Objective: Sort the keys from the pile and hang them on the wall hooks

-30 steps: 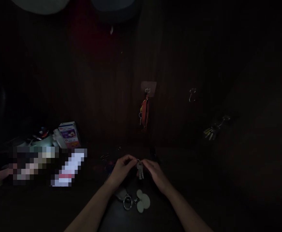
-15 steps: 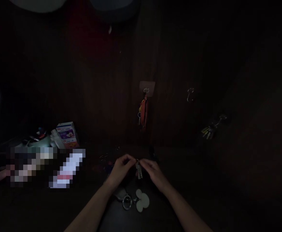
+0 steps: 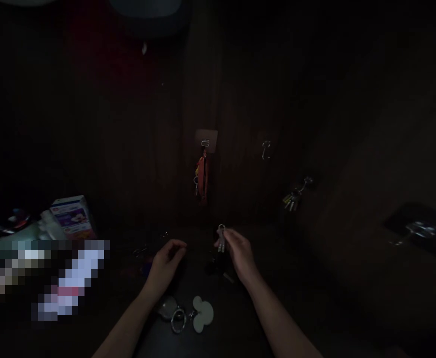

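My right hand (image 3: pixel 240 251) pinches a small bunch of keys (image 3: pixel 221 243) by its ring, held over the dark surface. My left hand (image 3: pixel 165 263) is apart from it, thumb and forefinger brought together; too dark to tell whether anything is between them. Below my hands lies a keychain with a pale tag of three rounded lobes (image 3: pixel 203 314) and a large metal ring (image 3: pixel 178 319). Beside the ring is a clear rounded piece (image 3: pixel 167 307), partly behind my left forearm. A dim key (image 3: pixel 228 278) lies under my right hand.
On the upright wooden panel, a red key pouch (image 3: pixel 202 176) hangs from an adhesive hook (image 3: pixel 205 141). An S-shaped hook (image 3: pixel 266 149) and another key bunch (image 3: pixel 291 200) hang farther right. A printed box (image 3: pixel 72 216) and a pixelated area are at left.
My left hand has come away from the key ring and moved left. My right hand has raised the keys slightly. The view has shifted right.
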`<control>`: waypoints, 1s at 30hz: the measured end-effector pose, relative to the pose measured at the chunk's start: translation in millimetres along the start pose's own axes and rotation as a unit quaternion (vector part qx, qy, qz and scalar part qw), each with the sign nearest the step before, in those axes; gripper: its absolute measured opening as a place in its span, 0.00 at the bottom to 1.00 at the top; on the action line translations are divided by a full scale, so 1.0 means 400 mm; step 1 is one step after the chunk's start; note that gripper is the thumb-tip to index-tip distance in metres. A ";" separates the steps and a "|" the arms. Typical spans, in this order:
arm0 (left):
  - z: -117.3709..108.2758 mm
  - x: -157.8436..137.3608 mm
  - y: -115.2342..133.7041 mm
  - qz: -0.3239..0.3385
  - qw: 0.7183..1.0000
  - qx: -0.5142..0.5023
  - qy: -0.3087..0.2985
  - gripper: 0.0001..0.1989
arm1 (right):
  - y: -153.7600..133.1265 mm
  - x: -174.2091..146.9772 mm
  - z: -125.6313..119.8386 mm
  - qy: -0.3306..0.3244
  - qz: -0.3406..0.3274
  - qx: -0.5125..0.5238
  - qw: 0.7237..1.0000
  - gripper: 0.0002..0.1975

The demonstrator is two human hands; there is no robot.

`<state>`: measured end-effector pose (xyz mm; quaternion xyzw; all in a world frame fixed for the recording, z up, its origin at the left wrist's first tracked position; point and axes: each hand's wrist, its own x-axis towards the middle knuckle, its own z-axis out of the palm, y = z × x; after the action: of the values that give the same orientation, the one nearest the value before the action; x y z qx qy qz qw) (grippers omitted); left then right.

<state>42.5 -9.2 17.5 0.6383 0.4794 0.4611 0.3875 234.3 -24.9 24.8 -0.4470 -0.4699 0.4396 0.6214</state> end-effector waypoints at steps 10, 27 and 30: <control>0.011 -0.004 -0.019 0.050 0.996 0.066 -0.030 0.09 | -0.111 0.096 -0.183 0.300 -0.084 0.208 0.927 0.09; 0.006 -0.024 0.043 -0.034 0.987 0.088 -0.127 0.13 | -0.271 0.269 -0.261 0.330 -0.060 0.440 0.833 0.13; 0.007 -0.025 0.044 -0.031 0.987 0.097 -0.124 0.13 | -0.274 0.276 -0.269 0.342 -0.059 0.444 0.826 0.16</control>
<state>48.6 -23.1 31.0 0.7098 0.4895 0.3177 0.3945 372.1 43.1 134.8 -0.2159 -0.0067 0.3827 0.8983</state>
